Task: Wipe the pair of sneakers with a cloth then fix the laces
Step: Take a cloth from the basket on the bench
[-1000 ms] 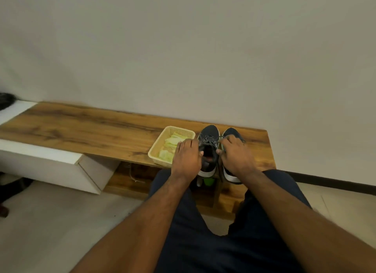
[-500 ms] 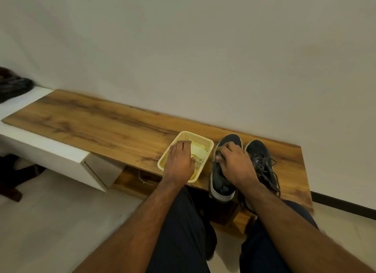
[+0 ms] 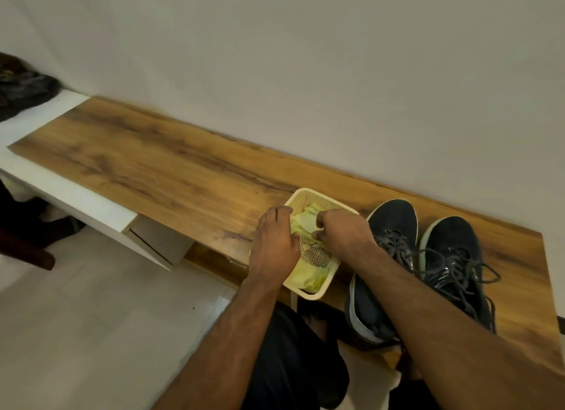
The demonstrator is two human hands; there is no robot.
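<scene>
Two dark blue sneakers with white soles stand side by side on the wooden bench [image 3: 171, 171], the left sneaker [image 3: 394, 220] next to the right sneaker [image 3: 449, 241]. Their grey laces lie loose and tangled. Left of them sits a cream mesh basket [image 3: 318, 292] with yellow-green cloths inside. My right hand [image 3: 339, 229] reaches into the basket and pinches the upper cloth [image 3: 302, 223]. My left hand [image 3: 275, 244] holds the basket's left wall, thumb inside. A second cloth [image 3: 308, 276] lies at the basket's near end.
The bench runs left along a plain wall and ends at a white cabinet [image 3: 91, 201]. A dark bundle [image 3: 24, 91] lies on the white top at far left. My knees are below the bench's front edge, over a pale tiled floor [image 3: 91, 318].
Both hands left the sneakers' laces. The left hand went to the basket first; the right hand then moved off the left sneaker into the basket onto the cloth. The view swung left.
</scene>
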